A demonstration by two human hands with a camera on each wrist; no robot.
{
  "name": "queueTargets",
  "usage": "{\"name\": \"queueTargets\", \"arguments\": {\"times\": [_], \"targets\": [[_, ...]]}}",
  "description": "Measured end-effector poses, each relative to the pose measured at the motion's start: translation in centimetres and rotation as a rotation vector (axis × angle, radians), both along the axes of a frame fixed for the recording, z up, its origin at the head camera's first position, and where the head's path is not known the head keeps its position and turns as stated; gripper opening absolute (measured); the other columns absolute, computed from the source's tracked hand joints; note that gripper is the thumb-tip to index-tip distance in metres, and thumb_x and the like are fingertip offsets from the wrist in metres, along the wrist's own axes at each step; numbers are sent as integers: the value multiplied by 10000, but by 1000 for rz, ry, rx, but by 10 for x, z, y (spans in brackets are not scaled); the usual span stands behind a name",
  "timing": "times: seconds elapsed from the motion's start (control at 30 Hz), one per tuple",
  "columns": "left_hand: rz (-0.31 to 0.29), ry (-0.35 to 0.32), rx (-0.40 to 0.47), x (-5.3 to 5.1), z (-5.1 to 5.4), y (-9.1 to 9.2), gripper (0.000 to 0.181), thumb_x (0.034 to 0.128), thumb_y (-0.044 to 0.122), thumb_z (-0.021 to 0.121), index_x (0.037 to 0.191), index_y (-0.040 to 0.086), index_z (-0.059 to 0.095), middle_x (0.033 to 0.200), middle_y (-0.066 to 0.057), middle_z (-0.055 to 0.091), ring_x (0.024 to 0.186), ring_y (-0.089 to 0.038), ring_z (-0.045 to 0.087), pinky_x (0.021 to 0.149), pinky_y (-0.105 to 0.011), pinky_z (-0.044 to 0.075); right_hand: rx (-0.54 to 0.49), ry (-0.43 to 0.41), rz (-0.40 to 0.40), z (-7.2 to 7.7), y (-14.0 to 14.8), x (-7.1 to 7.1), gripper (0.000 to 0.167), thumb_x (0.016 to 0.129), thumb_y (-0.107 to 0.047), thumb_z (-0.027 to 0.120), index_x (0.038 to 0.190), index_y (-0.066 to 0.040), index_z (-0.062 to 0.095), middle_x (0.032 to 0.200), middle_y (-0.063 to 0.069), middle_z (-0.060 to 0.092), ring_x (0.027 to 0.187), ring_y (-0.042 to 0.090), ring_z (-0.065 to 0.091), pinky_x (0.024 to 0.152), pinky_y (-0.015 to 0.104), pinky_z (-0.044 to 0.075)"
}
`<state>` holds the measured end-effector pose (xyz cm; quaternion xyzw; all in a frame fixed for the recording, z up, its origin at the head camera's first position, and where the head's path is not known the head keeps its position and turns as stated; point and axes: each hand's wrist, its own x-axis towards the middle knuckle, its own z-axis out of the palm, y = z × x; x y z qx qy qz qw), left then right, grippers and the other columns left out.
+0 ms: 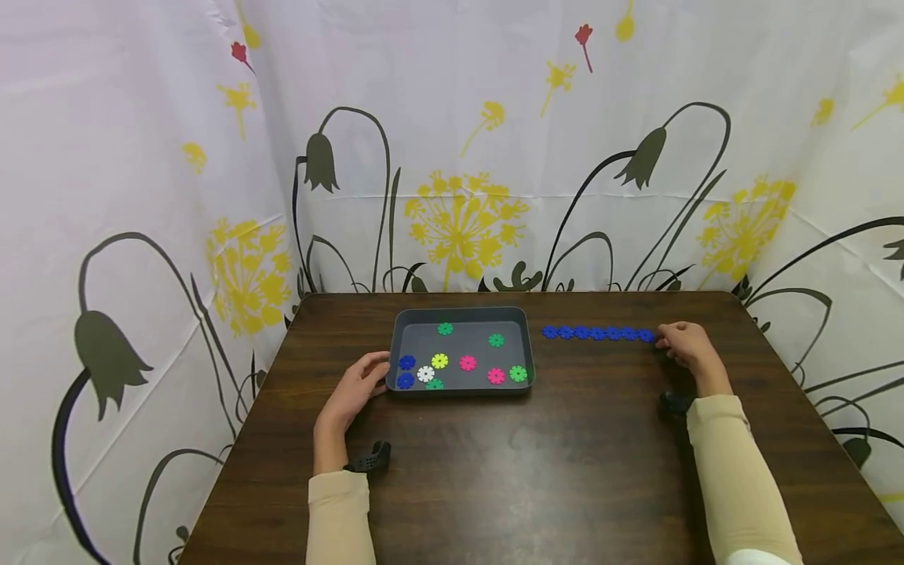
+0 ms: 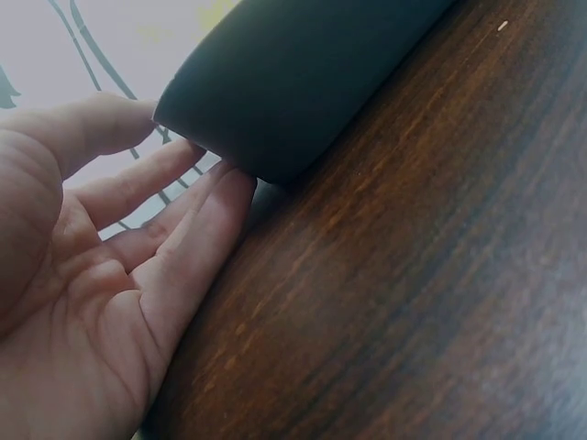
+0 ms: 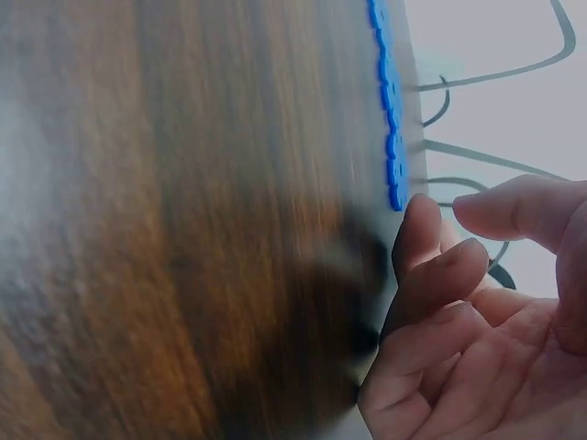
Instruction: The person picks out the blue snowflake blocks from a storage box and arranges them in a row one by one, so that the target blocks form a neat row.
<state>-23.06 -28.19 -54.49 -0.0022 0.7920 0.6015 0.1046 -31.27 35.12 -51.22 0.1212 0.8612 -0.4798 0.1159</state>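
Note:
A dark grey tray [image 1: 462, 315] holds several notched flower-shaped discs, among them a yellow disc [image 1: 440, 361], a white disc [image 1: 425, 374] and a blue disc [image 1: 406, 362]. At the tray's left side, my left hand [image 1: 355, 386] touches the outer wall with its fingertips. Its thumb is near the rim in the left wrist view. Several blue discs [image 1: 597, 333] lie in a row right of the tray. My right hand [image 1: 687, 345] is at the row's right end. In the right wrist view, an index fingertip [image 3: 422, 220] is beside the last disc, and thumb and fingers stand apart.
The dark brown wooden table [image 1: 523, 471] carries the tray and the row. Behind it and at both sides hangs a white curtain [image 1: 438, 94] with printed flowers. Black bands [image 1: 370, 459] are on both wrists.

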Motion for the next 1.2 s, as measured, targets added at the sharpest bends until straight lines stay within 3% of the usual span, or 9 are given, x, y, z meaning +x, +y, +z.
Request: {"name": "queueTargets", "arguments": {"times": [0.13,0.37,0.63,0.83,1.0,1.2], "targets": [[1,-1,-5,0,0,0,543,1158,324,520,1620,56,421,1569,-244,524,1503,-401,491,1227,-557,453,25,46,1,-3,-9,0,489,1102,-280,490,1370,125,557,766,-141,671,702,94,571,597,259,486],[-2,14,-12,2,-1,-1,568,1153,319,532,1627,34,404,1539,-262,529,1429,-401,541,1217,-564,464,150,152,86,1,-41,0,355,1072,-212,586,1184,122,636,831,38,737,699,100,610,622,243,530],[-7,17,-5,1,-1,0,574,1150,330,539,1629,43,405,1549,-253,518,1439,-395,530,1223,-576,455,215,204,158,13,-75,3,351,1080,-268,595,1198,58,644,1028,190,751,859,223,676,719,283,534],[-10,20,-3,2,1,-1,569,1146,311,554,1628,46,409,1547,-260,523,1436,-404,535,1218,-571,463,230,260,185,19,-100,2,368,1078,-286,598,1211,51,663,1134,252,728,1025,372,680,847,443,557],[-6,19,9,2,1,0,565,1144,291,560,1628,44,406,1567,-264,509,1451,-412,524,1225,-570,452,237,292,190,22,-124,-1,344,1063,-283,624,1207,24,684,1206,256,714,1094,403,663,928,531,554],[-13,22,5,2,0,1,570,1143,289,563,1628,37,401,1564,-264,513,1452,-410,524,1223,-568,453,180,314,232,25,-155,-5,314,1055,-256,657,1218,8,705,1223,243,714,1114,383,661,938,513,559]]}}
